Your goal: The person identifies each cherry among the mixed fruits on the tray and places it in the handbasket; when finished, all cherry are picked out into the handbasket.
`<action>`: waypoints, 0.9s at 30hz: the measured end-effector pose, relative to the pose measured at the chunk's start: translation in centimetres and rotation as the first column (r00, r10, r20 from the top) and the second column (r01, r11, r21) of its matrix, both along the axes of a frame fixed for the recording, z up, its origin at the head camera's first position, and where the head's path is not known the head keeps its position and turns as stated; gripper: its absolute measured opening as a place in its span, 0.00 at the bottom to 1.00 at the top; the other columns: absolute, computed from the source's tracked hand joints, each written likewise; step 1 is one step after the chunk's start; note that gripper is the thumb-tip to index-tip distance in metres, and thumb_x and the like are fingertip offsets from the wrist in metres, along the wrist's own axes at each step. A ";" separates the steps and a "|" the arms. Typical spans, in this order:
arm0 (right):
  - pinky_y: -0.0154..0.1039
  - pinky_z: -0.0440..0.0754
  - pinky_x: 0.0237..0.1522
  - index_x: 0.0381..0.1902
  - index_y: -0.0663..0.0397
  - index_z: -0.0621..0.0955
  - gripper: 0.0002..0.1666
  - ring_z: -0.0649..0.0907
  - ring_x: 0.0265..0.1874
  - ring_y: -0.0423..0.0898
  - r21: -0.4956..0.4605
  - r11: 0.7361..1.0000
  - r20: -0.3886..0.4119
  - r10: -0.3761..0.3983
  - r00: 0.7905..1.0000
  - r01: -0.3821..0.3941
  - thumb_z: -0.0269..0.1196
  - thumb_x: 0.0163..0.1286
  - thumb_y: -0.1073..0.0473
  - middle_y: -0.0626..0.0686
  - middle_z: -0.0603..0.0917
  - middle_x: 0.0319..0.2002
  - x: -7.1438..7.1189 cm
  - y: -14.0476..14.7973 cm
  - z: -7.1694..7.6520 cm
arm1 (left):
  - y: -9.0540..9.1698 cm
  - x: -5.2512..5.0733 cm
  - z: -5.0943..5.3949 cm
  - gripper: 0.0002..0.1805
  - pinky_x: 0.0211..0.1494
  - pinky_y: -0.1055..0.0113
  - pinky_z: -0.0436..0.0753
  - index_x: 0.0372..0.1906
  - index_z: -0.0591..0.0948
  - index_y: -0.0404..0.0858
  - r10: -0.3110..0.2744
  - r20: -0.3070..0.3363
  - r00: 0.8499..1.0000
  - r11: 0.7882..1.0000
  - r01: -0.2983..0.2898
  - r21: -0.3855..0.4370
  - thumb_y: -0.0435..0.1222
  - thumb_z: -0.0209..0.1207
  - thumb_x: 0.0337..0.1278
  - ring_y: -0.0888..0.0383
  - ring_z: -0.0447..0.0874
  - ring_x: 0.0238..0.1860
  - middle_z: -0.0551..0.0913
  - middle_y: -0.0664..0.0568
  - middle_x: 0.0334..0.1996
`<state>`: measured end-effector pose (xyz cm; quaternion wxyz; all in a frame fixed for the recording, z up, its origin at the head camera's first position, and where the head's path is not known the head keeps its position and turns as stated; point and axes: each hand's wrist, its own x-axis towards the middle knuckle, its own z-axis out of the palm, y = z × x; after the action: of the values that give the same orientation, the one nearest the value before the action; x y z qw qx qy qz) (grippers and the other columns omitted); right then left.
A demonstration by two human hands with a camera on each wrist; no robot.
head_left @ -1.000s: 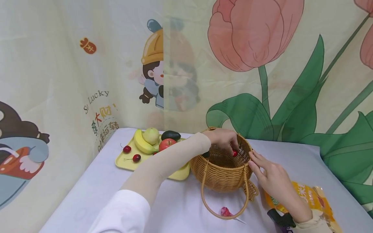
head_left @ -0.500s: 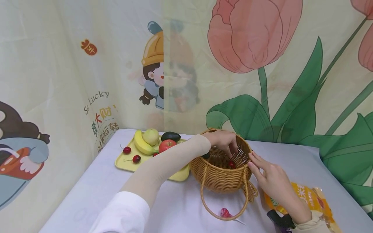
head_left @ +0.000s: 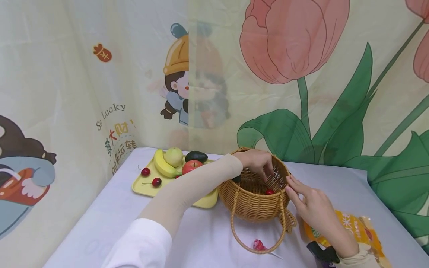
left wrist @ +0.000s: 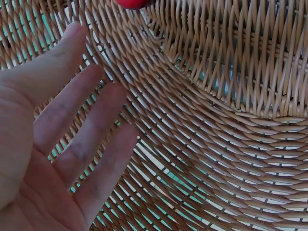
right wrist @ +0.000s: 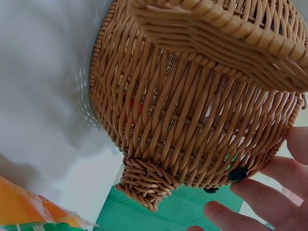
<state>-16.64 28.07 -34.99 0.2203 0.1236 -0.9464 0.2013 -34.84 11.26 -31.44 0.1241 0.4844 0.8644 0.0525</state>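
A brown wicker basket (head_left: 254,204) stands on the table with its handle hanging down in front. The left hand (head_left: 258,163) reaches over the rim into it; in the left wrist view this hand (left wrist: 72,130) has relaxed, spread fingers and holds nothing. A red round item (head_left: 269,192) lies inside the basket below the fingers, and its edge (left wrist: 133,3) shows at the top of the left wrist view. The right hand (head_left: 313,206) rests its fingertips on the basket's right rim; in the right wrist view its fingers (right wrist: 264,192) touch the wicker side.
A yellow tray (head_left: 142,185) at the left carries a banana (head_left: 163,165), a green round fruit (head_left: 174,156), a dark oval fruit (head_left: 196,156), a red apple (head_left: 191,166) and cherries. A lollipop (head_left: 259,245) lies by the handle. An orange packet (head_left: 360,227) lies at the right.
The left hand has let go of the red item, which dropped from its fingers to lower in the basket and shifted slightly. The right hand has stayed at the rim.
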 end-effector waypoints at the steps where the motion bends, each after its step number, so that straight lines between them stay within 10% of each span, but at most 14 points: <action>1: 0.32 0.63 0.17 0.67 0.60 0.79 0.26 0.57 0.09 0.34 -0.002 1.000 0.002 0.000 1.000 0.000 0.59 0.79 0.51 0.63 0.81 0.64 0.0 0.0 0.0 | 0.1 0.0 0.0 0.18 0.56 0.74 0.82 0.55 0.89 0.54 0.002 0.001 1.000 1.000 -0.002 -0.002 0.45 0.71 0.59 0.70 0.87 0.50 0.91 0.65 0.48; 11: 0.32 0.64 0.15 0.67 0.59 0.79 0.26 0.57 0.09 0.34 -0.008 1.000 0.014 0.014 1.000 -0.014 0.59 0.79 0.50 0.62 0.82 0.63 -0.1 0.3 0.1 | 0.7 0.4 1.5 0.22 0.54 0.77 0.83 0.61 0.86 0.50 -0.045 0.029 0.999 0.998 0.044 0.035 0.45 0.69 0.61 0.70 0.86 0.52 0.90 0.61 0.53; 20: 0.35 0.71 0.18 0.68 0.60 0.78 0.27 0.70 0.11 0.39 -0.013 1.000 0.024 0.019 1.000 -0.019 0.59 0.79 0.50 0.62 0.81 0.63 -0.2 0.1 0.2 | -2.5 -0.3 5.5 0.19 0.52 0.73 0.83 0.59 0.87 0.53 -0.053 -0.042 0.998 0.983 0.059 0.172 0.46 0.69 0.63 0.70 0.88 0.47 0.91 0.63 0.49; 23: 0.49 0.86 0.32 0.68 0.61 0.77 0.27 0.88 0.31 0.60 -0.016 1.000 0.030 0.023 0.999 -0.023 0.59 0.79 0.50 0.63 0.81 0.63 -0.1 0.2 0.3 | -4.6 -0.8 6.8 0.19 0.52 0.71 0.84 0.59 0.86 0.51 -0.050 -0.087 0.995 0.967 0.070 0.243 0.46 0.68 0.64 0.66 0.89 0.47 0.91 0.59 0.51; 27: 0.64 0.84 0.44 0.68 0.62 0.77 0.27 0.82 0.54 0.73 -0.020 0.999 0.028 0.032 0.999 -0.031 0.59 0.79 0.51 0.64 0.80 0.63 -0.1 0.3 0.2 | -8.3 -1.6 8.0 0.20 0.50 0.70 0.85 0.59 0.86 0.45 -0.015 -0.091 0.996 0.944 0.044 0.326 0.43 0.68 0.64 0.60 0.91 0.45 0.90 0.53 0.53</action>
<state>-16.74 28.36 -34.74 0.2049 0.1334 -0.9453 0.2160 -36.41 2.91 -23.41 0.0048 0.5132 0.8409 0.1720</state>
